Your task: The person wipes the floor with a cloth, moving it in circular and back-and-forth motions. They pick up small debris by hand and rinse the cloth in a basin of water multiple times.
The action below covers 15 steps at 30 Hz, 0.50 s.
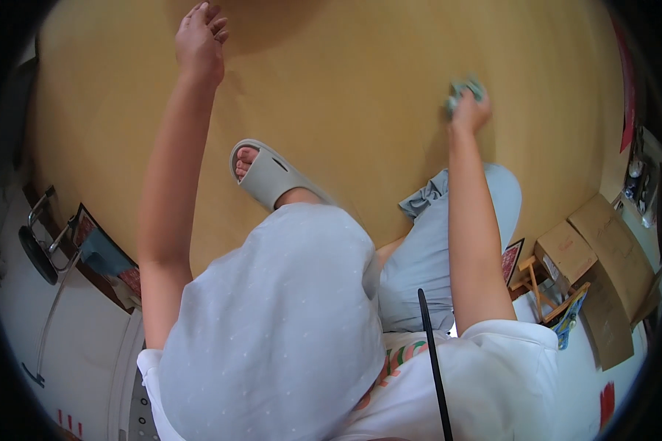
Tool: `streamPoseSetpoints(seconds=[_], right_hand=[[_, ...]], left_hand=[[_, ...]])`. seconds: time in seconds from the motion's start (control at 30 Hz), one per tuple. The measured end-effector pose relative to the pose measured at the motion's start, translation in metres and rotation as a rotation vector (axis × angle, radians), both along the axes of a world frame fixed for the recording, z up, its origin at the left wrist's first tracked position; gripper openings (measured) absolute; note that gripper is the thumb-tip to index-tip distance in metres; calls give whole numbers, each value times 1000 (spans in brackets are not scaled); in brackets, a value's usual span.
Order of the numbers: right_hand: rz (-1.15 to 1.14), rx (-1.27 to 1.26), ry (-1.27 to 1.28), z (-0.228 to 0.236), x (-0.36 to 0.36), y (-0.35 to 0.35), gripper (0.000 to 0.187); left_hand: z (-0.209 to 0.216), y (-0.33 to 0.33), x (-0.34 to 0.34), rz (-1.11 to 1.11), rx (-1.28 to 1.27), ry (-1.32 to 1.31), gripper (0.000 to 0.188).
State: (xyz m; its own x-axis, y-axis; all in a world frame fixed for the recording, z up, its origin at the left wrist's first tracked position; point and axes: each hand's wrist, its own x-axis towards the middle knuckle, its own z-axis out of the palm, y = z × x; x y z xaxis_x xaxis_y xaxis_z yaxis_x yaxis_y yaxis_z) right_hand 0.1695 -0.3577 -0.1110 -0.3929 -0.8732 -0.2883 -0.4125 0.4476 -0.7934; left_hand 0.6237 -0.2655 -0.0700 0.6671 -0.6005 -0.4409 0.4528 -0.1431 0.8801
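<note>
My right hand [473, 112] grips a crumpled greenish cloth [463, 92] against the tan, wood-coloured floor [346, 95]. The cloth and the fingers around it are slightly blurred. At the upper left, my left hand [200, 42] is stretched far forward with its fingers apart and loosely bent, and nothing shows in it. Whether it touches the floor I cannot tell. A grey open-toed slipper [273, 176] is on my foot, between my two arms.
My bent knees in light grey-blue trousers [272, 309] fill the lower middle. To the right stand cardboard boxes [614, 253] and a small wooden frame [541, 290]. A metal-legged thing with a black pad [38, 253] is at the left. A thin black strap [435, 367] hangs in front.
</note>
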Motion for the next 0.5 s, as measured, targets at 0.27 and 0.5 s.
streamPoseSetpoints(seconds=[0.27, 0.5], right_hand=[[1372, -410, 136, 7, 122, 179, 43], [1180, -14, -109, 37, 60, 164, 54]], left_hand=[[19, -26, -21, -9, 39, 5, 36], [15, -35, -28, -124, 32, -47, 30]])
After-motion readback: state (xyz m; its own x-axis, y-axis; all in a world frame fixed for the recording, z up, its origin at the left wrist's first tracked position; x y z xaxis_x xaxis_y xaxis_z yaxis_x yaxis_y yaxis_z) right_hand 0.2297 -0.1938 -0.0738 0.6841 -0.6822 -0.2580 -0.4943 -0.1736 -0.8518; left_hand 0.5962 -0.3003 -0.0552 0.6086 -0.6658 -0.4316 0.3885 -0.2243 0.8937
